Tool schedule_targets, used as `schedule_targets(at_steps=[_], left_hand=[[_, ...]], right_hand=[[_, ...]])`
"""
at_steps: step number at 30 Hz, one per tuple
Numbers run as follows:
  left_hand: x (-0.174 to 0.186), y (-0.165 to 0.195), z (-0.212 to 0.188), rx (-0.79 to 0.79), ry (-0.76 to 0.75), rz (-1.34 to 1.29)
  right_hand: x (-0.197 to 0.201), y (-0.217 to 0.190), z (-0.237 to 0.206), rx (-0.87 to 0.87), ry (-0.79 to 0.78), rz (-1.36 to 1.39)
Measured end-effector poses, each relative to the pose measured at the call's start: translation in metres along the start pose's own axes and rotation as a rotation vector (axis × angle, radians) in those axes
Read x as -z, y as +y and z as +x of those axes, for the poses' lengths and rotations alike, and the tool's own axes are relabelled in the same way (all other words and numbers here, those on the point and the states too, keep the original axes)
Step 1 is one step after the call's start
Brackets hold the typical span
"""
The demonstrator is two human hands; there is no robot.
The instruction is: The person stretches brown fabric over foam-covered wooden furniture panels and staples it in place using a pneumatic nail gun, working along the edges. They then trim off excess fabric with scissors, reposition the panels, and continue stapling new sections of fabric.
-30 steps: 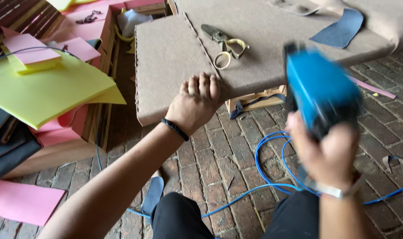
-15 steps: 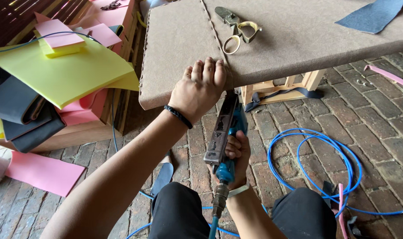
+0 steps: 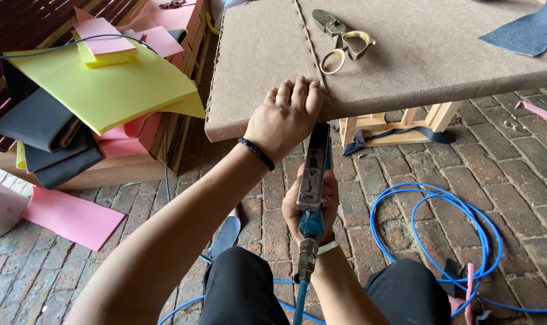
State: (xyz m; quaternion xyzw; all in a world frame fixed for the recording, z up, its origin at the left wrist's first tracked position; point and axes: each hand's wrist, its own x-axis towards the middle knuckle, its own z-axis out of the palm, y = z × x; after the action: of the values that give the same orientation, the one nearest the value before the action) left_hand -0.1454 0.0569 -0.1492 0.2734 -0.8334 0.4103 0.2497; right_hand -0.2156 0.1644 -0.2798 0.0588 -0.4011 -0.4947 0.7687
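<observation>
The staple gun's (image 3: 314, 180) nose hides under the tabletop (image 3: 405, 72) edge, its blue hose (image 3: 442, 241) runs off frame, and the right hand's (image 3: 309, 207) fingers (image 3: 330, 195) are mostly covered.

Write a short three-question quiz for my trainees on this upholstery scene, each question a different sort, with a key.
1. True or false: the left hand presses on the near edge of the brown fabric-covered panel.
2. Multiple choice: what does the right hand grip? A) the scissors B) a blue air stapler C) a foam sheet
3. Fill in: the scissors lie on top of the ______.

Key
1. True. The fingers rest beside the stitched seam.
2. B. The stapler points up at the underside of the panel edge, and a blue hose lies coiled on the brick floor.
3. Panel.
</observation>
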Motion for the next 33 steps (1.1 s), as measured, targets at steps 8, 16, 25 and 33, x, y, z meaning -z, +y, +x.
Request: schedule_targets(at_steps=[8,16,25,33], left_hand=[[0.03,-0.087,-0.004,-0.013,-0.599,-0.666],[0.029,-0.116,-0.026,-0.059,-0.515,-0.567],[0.026,-0.134,-0.051,-0.229,-0.376,-0.561],[0.023,-0.152,-0.064,-0.279,-0.326,-0.535]], right_hand=[[0.01,-0.01,-0.033,0.287,0.395,-0.597],[0.042,0.065,0.06,0.41,0.565,-1.052],[0.058,0.082,0.112,0.561,0.231,-1.144],[0.069,0.049,0.101,0.491,0.363,-1.063]])
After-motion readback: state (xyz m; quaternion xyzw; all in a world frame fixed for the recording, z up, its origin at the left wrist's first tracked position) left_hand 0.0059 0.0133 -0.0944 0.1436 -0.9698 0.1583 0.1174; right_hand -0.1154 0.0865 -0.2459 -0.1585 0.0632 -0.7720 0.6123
